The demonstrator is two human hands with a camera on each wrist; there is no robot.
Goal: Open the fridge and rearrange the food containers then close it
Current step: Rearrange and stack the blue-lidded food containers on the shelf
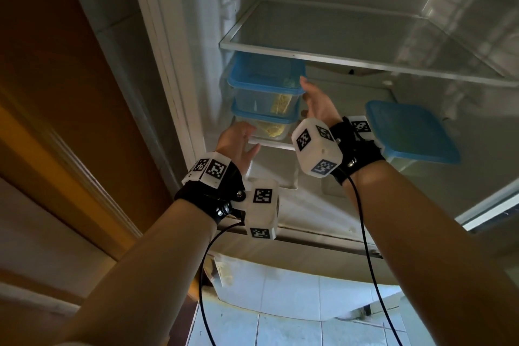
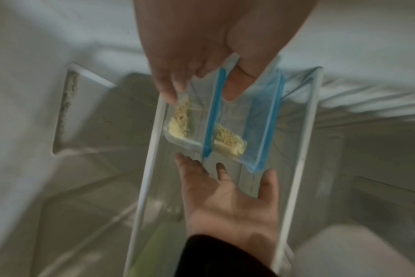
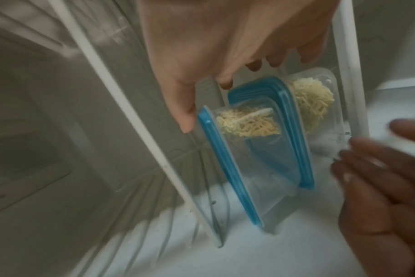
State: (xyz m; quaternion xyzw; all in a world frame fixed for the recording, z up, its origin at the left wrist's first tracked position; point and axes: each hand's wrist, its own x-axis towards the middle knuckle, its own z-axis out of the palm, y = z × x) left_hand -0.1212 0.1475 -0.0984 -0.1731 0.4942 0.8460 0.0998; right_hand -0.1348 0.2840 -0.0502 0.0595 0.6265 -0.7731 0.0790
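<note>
From the head view the fridge (image 1: 196, 36) stands open. Two clear tubs with blue lids sit stacked at the left end of the middle shelf (image 1: 276, 145), close against the fridge's left wall: the top tub (image 1: 264, 93) rests squarely on the bottom tub (image 1: 262, 128), both holding noodles. Stacking them there seems meant to free the rest of the shelf. A third tub (image 1: 412, 135) sits alone toward the right end of the same shelf. The glass shelf above (image 1: 351, 36) carries nothing that shows. The left hand (image 1: 238, 143) is spread at the stack's front left corner, by the bottom tub; the right hand (image 1: 317, 104) is spread flat beside the stack's right side. Neither hand grasps anything; both look placed to flank the stack, either to square it up or to lift it.

From the left wrist view the left hand (image 2: 201, 46) has straight, relaxed fingers, their tips near the bottom tub's (image 2: 178, 129) corner; blur hides whether they touch it. The right hand (image 2: 232, 202) lies open, palm toward the stack, just apart from it.

From the right wrist view the right hand (image 3: 225, 46) is open with its thumb close to the top tub's (image 3: 249, 150) lid edge; contact cannot be told. The left hand (image 3: 386, 187) is blurred and open near the bottom tub (image 3: 320, 105).
</note>
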